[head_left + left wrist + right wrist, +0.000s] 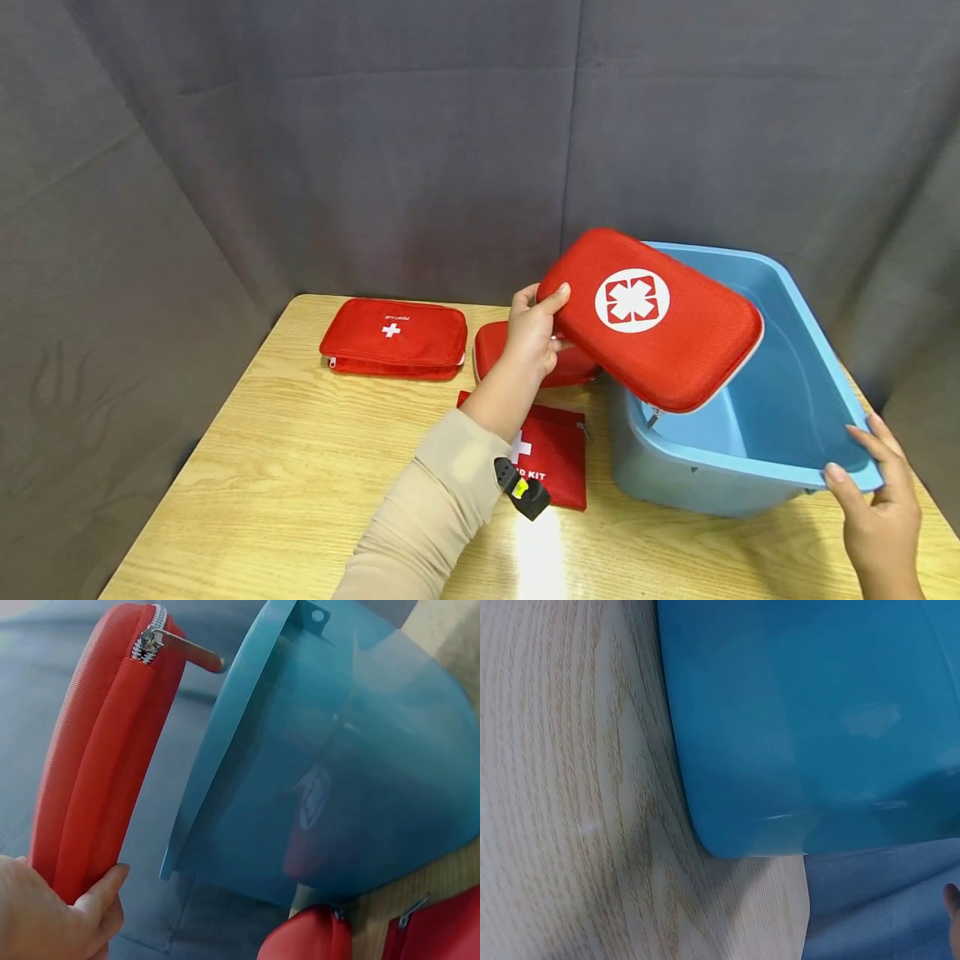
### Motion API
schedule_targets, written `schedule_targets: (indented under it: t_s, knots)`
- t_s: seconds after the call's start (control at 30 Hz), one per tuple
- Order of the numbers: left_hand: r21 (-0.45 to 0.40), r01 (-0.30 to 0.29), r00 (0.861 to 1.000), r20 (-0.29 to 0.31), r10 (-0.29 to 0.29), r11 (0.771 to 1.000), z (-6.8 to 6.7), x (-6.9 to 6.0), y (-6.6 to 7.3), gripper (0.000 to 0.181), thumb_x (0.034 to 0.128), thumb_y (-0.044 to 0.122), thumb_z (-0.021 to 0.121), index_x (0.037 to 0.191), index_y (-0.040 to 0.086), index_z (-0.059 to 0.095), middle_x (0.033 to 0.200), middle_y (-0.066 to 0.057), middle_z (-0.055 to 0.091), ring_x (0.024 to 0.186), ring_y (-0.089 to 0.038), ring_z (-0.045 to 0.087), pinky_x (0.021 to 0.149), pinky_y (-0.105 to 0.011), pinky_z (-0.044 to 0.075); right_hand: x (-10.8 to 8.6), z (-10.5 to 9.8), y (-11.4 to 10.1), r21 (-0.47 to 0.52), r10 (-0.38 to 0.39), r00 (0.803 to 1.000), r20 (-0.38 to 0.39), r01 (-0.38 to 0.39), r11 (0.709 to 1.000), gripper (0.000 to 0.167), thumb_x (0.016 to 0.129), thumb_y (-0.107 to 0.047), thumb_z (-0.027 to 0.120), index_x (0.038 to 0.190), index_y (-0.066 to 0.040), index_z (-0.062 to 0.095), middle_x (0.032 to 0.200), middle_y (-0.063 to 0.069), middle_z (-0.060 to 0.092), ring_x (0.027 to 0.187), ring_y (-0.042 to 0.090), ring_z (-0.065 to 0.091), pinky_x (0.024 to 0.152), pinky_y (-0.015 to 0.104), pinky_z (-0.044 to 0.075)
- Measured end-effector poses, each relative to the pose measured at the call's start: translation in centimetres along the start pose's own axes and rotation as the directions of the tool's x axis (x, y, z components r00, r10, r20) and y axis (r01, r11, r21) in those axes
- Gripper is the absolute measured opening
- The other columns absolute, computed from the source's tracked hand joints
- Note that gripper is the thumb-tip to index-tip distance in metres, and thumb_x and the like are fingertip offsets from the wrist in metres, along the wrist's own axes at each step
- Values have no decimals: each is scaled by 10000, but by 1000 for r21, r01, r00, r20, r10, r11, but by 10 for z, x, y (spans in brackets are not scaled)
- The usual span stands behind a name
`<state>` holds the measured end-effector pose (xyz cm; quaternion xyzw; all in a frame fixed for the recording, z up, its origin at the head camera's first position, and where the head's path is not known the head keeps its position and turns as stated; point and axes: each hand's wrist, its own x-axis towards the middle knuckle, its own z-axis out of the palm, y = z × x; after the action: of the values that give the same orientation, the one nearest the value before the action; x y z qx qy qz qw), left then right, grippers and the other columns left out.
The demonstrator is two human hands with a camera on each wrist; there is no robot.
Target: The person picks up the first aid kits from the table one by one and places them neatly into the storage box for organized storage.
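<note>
My left hand (531, 337) holds a red hard-shell first aid case (697, 333) by its left end, thumb on top. The case, with a white round emblem, is tilted above the near left side of a blue plastic bin (675, 479). In the left wrist view the case (105, 772) shows its zipper and metal pull, with the left hand (71, 915) at its lower end. My right hand (881, 500) grips the bin's near right rim corner. Only a fingertip (952, 898) shows beside the bin (795, 727) in the right wrist view.
A red first aid pouch (405, 333) lies at the table's back left. Another red case (491, 343) and a flat red kit pouch (562, 467) lie left of the bin, partly behind my left arm. A grey curtain (375, 167) hangs behind the wooden table (285, 467).
</note>
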<state>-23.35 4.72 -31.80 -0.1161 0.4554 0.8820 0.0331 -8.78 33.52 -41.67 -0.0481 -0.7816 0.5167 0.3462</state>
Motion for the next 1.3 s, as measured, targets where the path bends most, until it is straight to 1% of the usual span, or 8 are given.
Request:
schedule_targets:
  t_s: [0.2, 0.57, 0.77, 0.93, 1.07, 1.13, 1.23, 1.3]
  knots:
    - [12, -11, 1000, -13, 11, 1000, 12, -1, -8, 355, 778, 94, 626, 1073, 105, 430, 910, -96, 500, 697, -223, 544, 621, -505, 455, 1, -2, 0, -2, 7, 1000, 8, -7, 1000, 440, 787, 104, 476, 1215, 1, 460, 1350, 73, 308, 1190, 162, 307, 915, 119, 254]
    - [33, -67, 998, 6, 67, 997, 32, -5, -26, 364, 737, 30, 654, 1048, 118, 486, 893, -69, 504, 673, -230, 560, 594, -464, 475, 1, -7, 1, -20, 19, 1000, -20, -20, 1000, 446, 778, 102, 478, 1209, -13, 475, 1347, 79, 314, 1183, 151, 307, 910, 104, 244]
    - [78, -124, 992, 40, 121, 989, 40, -10, -36, 362, 728, 2, 651, 1038, 113, 502, 887, -33, 523, 674, -188, 556, 576, -384, 493, 0, -6, 4, 80, 6, 1000, -28, -3, 997, 423, 775, 98, 485, 1189, 13, 486, 1338, 89, 326, 1183, 175, 314, 913, 123, 261]
    - [146, -202, 979, 67, 194, 968, 46, -8, -47, 362, 741, 7, 634, 1058, 103, 489, 938, 2, 519, 757, -155, 541, 652, -296, 475, 0, -5, 3, 91, -12, 1000, -25, 15, 996, 412, 781, 93, 485, 1187, 23, 482, 1337, 93, 328, 1184, 175, 313, 916, 128, 261]
    - [216, -226, 973, 87, 212, 950, 50, -8, -52, 382, 744, 16, 636, 1080, 116, 484, 963, 29, 512, 806, -139, 525, 679, -275, 467, -1, -4, 2, 43, -6, 1000, -23, 7, 999, 417, 785, 93, 476, 1195, 16, 477, 1338, 97, 325, 1175, 171, 322, 910, 124, 267]
    - [249, -226, 973, 97, 208, 942, 53, -10, -51, 404, 737, 12, 644, 1096, 117, 490, 963, 35, 517, 814, -141, 521, 675, -286, 471, -1, -5, 1, 71, 6, 1000, -23, -5, 997, 417, 784, 92, 481, 1193, 11, 482, 1337, 91, 325, 1178, 173, 315, 911, 124, 266]
    - [335, -237, 971, 116, 210, 912, 57, -14, -50, 447, 728, 18, 657, 1128, 134, 496, 976, 51, 521, 817, -122, 513, 653, -271, 475, -1, -5, 2, 118, 13, 1000, -26, -10, 993, 410, 780, 92, 492, 1182, 16, 491, 1332, 83, 332, 1186, 178, 303, 917, 128, 259]
    - [404, -247, 968, 134, 210, 881, 59, -15, -49, 466, 730, 35, 661, 1149, 150, 493, 985, 55, 516, 830, -108, 508, 641, -251, 474, 0, -5, 2, 151, 14, 1000, -28, -10, 988, 403, 777, 89, 499, 1173, 20, 499, 1329, 77, 336, 1191, 180, 296, 923, 131, 253]
